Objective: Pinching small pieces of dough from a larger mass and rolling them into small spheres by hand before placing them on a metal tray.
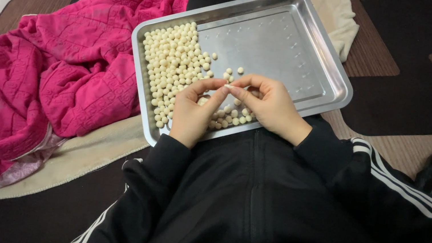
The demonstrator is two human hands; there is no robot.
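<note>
Pinching one pale bead, left hand, right hand, fingertips meeting

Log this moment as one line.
left hand: pinching pale ball | right hand: pinching same ball | steel tray: balls heaped left

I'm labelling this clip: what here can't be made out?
Head view only:
- Small pale piece pinched between left hand and right hand: too small to identify.
- Round cream balls under the hands: hidden.
- Rectangular steel tray near edge: covered by wrists.
</note>
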